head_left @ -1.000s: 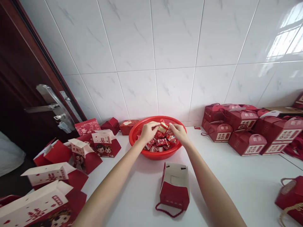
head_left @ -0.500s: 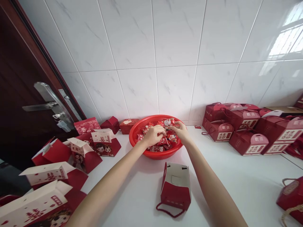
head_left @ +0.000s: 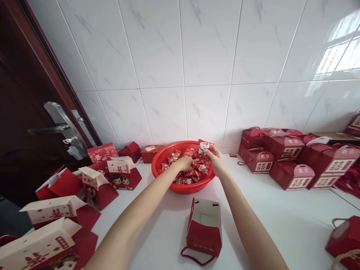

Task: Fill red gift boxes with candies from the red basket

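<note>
A red plastic basket point(head_left: 184, 190) against the tiled wall holds many wrapped candies point(head_left: 184, 180) in red and white packets. My left hand point(head_left: 185, 164) reaches down among them with its fingers curled; whatever they pinch is hidden. Over the basket's right side, my right hand point(head_left: 216, 159) grips a red and white candy packet point(head_left: 205, 145) between thumb and fingers, raised above the others. An open red gift box point(head_left: 204, 234) with a white inside and a cord handle stands between my forearms, in front of the basket.
Printed red gift boxes point(head_left: 123, 174) crowd the left side by a dark door point(head_left: 17, 93). Closed red boxes point(head_left: 292, 174) are stacked at the right rear. Another corded box point(head_left: 347, 236) sits at the right edge. A small red packet point(head_left: 233, 155) lies near the wall.
My right hand has lifted the candy packet a little higher, and it now shows more fully. My left hand has dipped deeper into the candies. The view has shifted slightly.
</note>
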Available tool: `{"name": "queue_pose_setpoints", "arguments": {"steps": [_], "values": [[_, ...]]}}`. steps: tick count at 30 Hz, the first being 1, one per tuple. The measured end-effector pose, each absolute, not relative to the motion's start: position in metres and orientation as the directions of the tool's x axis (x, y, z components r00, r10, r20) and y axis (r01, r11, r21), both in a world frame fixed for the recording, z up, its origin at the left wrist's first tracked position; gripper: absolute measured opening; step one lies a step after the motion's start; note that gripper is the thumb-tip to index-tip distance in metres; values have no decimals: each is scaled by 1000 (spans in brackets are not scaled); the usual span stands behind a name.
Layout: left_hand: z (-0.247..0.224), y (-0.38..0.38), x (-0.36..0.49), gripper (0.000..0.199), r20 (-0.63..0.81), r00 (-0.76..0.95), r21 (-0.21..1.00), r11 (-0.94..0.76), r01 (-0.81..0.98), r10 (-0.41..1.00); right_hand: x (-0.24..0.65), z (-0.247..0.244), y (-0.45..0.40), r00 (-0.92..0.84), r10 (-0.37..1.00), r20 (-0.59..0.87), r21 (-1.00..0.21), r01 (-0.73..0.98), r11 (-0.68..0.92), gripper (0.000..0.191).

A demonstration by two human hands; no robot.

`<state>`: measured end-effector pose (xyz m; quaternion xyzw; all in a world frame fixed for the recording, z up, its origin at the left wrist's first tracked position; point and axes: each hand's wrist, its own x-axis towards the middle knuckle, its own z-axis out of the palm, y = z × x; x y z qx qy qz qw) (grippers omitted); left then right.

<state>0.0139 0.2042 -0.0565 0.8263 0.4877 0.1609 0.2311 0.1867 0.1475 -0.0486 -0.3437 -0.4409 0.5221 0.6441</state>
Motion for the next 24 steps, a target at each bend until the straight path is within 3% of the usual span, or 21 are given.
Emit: {"name": "queue_pose_setpoints", "arguments": {"steps": [5, 10, 15, 19, 24], "values": [[-61, 206, 11, 22, -100, 482, 512, -370, 775, 870, 186, -48, 146, 76, 971, 225, -895, -377, 237, 43], [-51, 201, 3, 25, 68, 434, 630, -376, 680, 898, 186, -48, 145, 85, 969, 234, -899, -360, 249, 44], [-35, 197, -2, 37, 271, 324, 808, -398, 435, 906, 184, -53, 148, 140, 950, 279, -920, -244, 306, 42], [-27, 191, -2, 49, 320, 256, 902, -376, 213, 912, 182, -55, 148, 160, 944, 290, -933, -174, 316, 38], [-26, 183, 16, 47, 321, 285, 932, -355, 77, 903, 182, -51, 143, 132, 943, 305, -931, -168, 325, 37]]}}
